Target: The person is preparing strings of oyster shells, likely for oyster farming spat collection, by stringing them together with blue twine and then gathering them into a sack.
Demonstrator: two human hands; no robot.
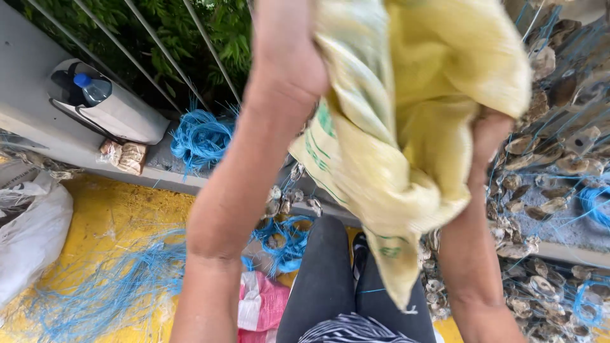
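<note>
- Both hands are up high and hold a big yellow woven plastic sack [419, 108] with green print on it.
- The left hand [289, 60] is closed tight on the sack's left edge. Its fingers are tucked into the cloth, so only the back of the hand shows.
- The right hand [489, 136] grips the sack's right side. Most of that hand is hidden behind the cloth, but it looks shut on it too.
- The sack hangs between the two grips, and its loose corner droops down below them, over the person's dark trousers [330, 279].
- The step in hand looks like lifting and shaking or opening out the sack.
- I think the next move needs both grips kept tight, so the cloth does not slip out.
- Under the left grip lie loose blue strings [108, 292] on the yellow floor [121, 209].
- Off past the right grip are rough grey shells [540, 203] tied on blue lines.
- Far out past the left grip lies a grey tube-shaped holder [124, 114] with a blue-capped plastic bottle [92, 87] in it.
</note>
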